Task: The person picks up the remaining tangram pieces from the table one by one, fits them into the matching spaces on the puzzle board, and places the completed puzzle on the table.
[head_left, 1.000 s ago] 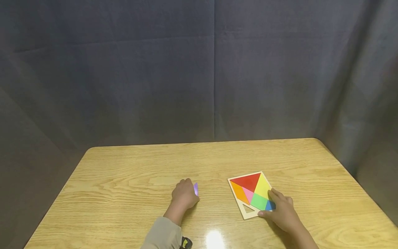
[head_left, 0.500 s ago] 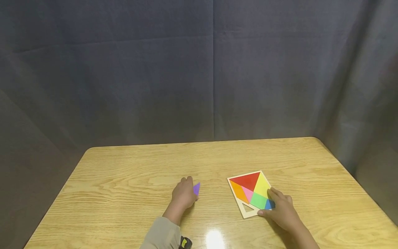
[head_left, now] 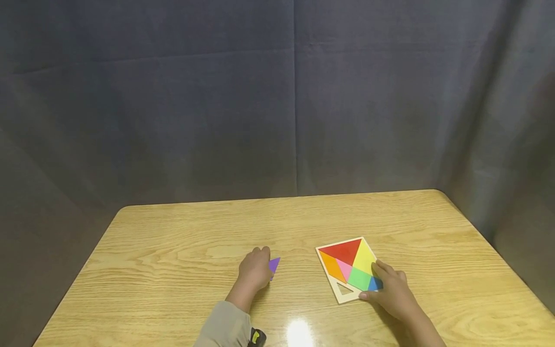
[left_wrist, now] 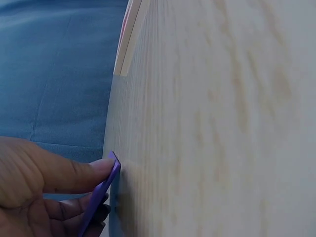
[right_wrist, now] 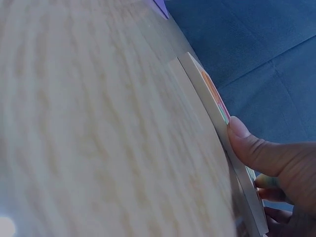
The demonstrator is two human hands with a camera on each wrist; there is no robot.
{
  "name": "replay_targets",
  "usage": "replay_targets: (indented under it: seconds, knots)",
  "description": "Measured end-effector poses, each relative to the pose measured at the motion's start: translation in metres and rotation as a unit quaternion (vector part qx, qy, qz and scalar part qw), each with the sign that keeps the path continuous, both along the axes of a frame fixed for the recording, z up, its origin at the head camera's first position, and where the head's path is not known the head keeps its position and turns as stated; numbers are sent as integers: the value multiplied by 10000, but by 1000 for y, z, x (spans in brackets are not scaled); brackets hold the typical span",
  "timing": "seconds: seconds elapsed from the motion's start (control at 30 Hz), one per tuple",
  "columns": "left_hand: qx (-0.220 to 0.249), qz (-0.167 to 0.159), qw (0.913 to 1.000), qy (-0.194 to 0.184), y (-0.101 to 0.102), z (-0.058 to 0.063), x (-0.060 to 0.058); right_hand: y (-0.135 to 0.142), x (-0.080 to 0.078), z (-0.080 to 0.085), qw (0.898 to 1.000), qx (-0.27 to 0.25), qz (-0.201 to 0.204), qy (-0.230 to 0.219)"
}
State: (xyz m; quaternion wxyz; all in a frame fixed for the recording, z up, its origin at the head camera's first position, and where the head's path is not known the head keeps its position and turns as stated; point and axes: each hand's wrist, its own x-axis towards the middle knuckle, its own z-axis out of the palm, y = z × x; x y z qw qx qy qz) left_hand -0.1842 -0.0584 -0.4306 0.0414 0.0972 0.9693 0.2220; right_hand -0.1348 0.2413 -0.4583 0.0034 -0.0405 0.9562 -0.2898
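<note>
Between thumb and fingers, my left hand (head_left: 255,270) pinches a flat purple tangram piece (head_left: 274,265), partly hidden by the hand. The left wrist view shows the piece (left_wrist: 101,192) tilted, close over the table. To the right lies a pale wooden tangram tray (head_left: 342,299) holding red, yellow, orange, pink, green and blue pieces. Its near left corner has a triangular gap (head_left: 344,289) where no piece sits. My right hand (head_left: 393,293) grips the tray's near right corner, thumb on the near edge and fingers along the right side, covering part of the blue piece (head_left: 375,284).
The wooden table (head_left: 173,250) runs back to a dark grey-blue curtain (head_left: 208,106). A bright light reflection (head_left: 299,332) shows near the table's front. On the left wrist there is a black band (head_left: 257,337) by the beige sleeve (head_left: 225,325).
The purple piece has turned in my left fingers, and more of it shows beyond them. My right hand keeps its grip on the tray. The whole view has shifted slightly.
</note>
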Motion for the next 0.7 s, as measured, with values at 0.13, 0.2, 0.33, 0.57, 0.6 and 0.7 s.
replay_targets:
  seconds: [0.13,0.2,0.33,0.57,0.6,0.7]
  knots:
    - [-72,-27,10000,-1,-2,2,0,1,-1,-1,10000,5,-6,24]
    - [-120,-40,9999,-18,-3,3,-1,1,-1,-1,10000,17,-4,17]
    - [-329,5,9994,-128,-4,5,-4,1,-1,1,10000,4,19,-27]
    - [-379,-4,9992,-138,-4,9,-7,1,-2,3,9999,-42,-6,-118]
    - [-292,-36,9995,-142,-4,9,-7,1,-1,3,9999,-43,-14,-119]
    - [59,-101,9998,-160,-3,8,-6,0,-1,3,9999,-16,-7,-102]
